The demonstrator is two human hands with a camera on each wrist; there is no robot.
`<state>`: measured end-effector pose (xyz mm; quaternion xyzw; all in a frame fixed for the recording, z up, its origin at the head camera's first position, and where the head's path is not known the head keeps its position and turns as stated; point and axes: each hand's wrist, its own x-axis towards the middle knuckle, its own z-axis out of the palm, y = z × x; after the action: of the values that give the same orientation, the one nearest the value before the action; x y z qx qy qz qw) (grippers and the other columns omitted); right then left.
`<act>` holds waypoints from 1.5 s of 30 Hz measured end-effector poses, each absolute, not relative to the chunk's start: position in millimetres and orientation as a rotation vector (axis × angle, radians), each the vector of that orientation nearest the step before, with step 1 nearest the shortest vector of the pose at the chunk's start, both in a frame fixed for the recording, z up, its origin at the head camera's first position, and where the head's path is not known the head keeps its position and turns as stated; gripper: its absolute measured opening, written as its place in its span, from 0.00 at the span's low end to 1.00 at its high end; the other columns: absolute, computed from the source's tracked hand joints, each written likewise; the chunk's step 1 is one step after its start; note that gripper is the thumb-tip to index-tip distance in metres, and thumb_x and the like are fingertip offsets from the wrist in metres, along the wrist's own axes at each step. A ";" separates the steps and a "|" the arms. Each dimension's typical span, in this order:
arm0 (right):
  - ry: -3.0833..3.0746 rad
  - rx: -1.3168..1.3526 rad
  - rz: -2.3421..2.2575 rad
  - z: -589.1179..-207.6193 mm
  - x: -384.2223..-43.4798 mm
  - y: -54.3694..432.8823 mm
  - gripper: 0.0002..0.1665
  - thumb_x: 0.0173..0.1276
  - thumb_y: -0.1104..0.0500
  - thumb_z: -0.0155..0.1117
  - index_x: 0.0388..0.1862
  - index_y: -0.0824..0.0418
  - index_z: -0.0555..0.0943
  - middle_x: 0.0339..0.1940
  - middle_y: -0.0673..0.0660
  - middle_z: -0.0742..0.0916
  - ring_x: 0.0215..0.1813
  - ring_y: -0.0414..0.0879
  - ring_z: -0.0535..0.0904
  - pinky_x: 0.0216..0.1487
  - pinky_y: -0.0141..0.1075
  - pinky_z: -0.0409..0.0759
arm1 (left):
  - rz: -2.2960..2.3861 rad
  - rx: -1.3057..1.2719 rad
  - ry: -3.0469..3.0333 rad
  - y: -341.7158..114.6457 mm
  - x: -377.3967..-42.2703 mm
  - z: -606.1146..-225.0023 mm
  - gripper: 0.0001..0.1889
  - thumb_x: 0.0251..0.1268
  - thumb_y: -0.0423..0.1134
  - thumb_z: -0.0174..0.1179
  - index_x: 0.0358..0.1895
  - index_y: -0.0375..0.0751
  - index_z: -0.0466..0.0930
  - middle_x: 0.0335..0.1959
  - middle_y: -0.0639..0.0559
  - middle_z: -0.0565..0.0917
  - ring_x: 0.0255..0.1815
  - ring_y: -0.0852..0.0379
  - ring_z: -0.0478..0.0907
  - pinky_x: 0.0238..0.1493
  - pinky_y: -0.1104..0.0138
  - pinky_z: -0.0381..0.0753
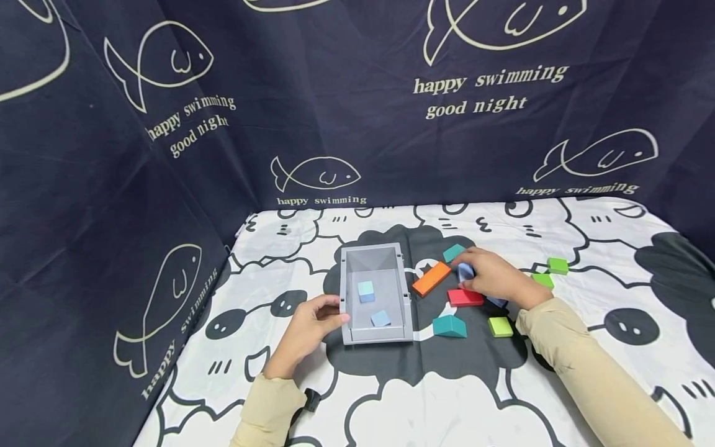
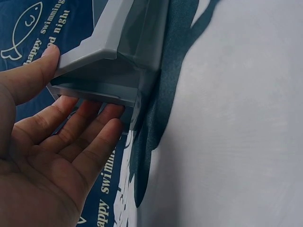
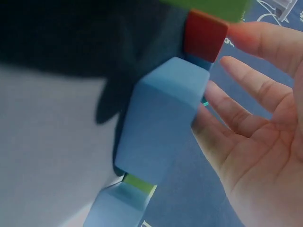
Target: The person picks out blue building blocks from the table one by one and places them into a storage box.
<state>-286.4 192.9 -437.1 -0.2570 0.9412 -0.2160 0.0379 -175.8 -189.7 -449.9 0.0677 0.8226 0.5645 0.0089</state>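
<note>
A grey open-topped box (image 1: 408, 316) stands on the patterned cloth. My left hand (image 1: 310, 326) grips its left wall, thumb on the rim (image 2: 90, 56) and fingers beneath the lip. Inside lie a two-tone teal and blue piece (image 1: 365, 292) and a light blue block (image 1: 381, 318). To the right of the box, my right hand (image 1: 494, 276) pinches a blue block (image 1: 465, 272) between thumb and fingers. Just in front of that hand is a red block (image 1: 465, 298), with an orange block (image 1: 432, 279) to its left. Another blue block (image 3: 158, 125) is under the right wrist.
One teal block (image 1: 454, 252) lies behind the orange one, another teal block (image 1: 449, 326) nearer the front. A yellow-green block (image 1: 500, 327) and two green blocks (image 1: 557, 266) lie farther right. Dark fish-print curtain (image 1: 318, 112) hangs behind and to the left.
</note>
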 end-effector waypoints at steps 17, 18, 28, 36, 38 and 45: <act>2.917 -0.803 -0.615 -435.6 -279.4 191.9 0.21 0.59 0.61 0.74 0.51 0.67 0.84 0.56 0.67 0.81 0.54 0.60 0.79 0.57 0.56 0.77 | 1.730 0.220 2.581 -193.3 -177.2 -455.8 0.20 0.61 0.37 0.70 0.55 0.32 0.81 0.43 0.45 0.85 0.44 0.52 0.84 0.46 0.67 0.82; 2.916 -0.799 -0.625 -435.2 -279.2 191.9 0.21 0.59 0.60 0.75 0.51 0.67 0.84 0.55 0.67 0.81 0.54 0.60 0.79 0.57 0.56 0.77 | 1.727 0.214 2.586 -193.3 -177.1 -455.8 0.20 0.61 0.37 0.70 0.54 0.32 0.81 0.43 0.46 0.85 0.44 0.52 0.84 0.46 0.67 0.82; 2.937 -0.784 -0.672 -434.8 -279.3 192.5 0.21 0.59 0.56 0.76 0.48 0.66 0.85 0.53 0.65 0.82 0.54 0.60 0.79 0.57 0.56 0.77 | 1.717 0.210 2.604 -192.7 -175.0 -454.9 0.20 0.62 0.37 0.70 0.54 0.32 0.81 0.43 0.45 0.86 0.44 0.51 0.84 0.46 0.66 0.82; 2.954 -0.773 -0.719 -434.6 -280.2 192.1 0.20 0.60 0.55 0.75 0.47 0.66 0.85 0.51 0.63 0.84 0.54 0.59 0.80 0.57 0.56 0.77 | 1.715 0.218 2.603 -192.3 -174.9 -453.8 0.19 0.61 0.36 0.70 0.54 0.33 0.81 0.42 0.46 0.86 0.43 0.52 0.84 0.45 0.67 0.82; 2.955 -0.774 -0.738 -434.4 -280.2 191.5 0.20 0.61 0.55 0.75 0.48 0.66 0.85 0.50 0.63 0.84 0.54 0.58 0.80 0.57 0.56 0.77 | 1.714 0.217 2.604 -192.2 -175.1 -453.7 0.19 0.62 0.37 0.70 0.54 0.33 0.81 0.42 0.46 0.86 0.43 0.52 0.84 0.45 0.67 0.82; 2.954 -0.729 -0.825 -431.4 -277.3 188.7 0.20 0.62 0.55 0.74 0.49 0.65 0.85 0.52 0.61 0.83 0.53 0.57 0.79 0.57 0.55 0.77 | 1.709 0.220 2.593 -191.5 -176.3 -453.4 0.19 0.62 0.37 0.70 0.54 0.33 0.81 0.43 0.46 0.86 0.43 0.52 0.83 0.44 0.67 0.82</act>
<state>-277.3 188.7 -431.4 -0.2312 0.9370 -0.2618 -0.0054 -176.3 -191.5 -453.4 0.0706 0.8328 0.5488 0.0139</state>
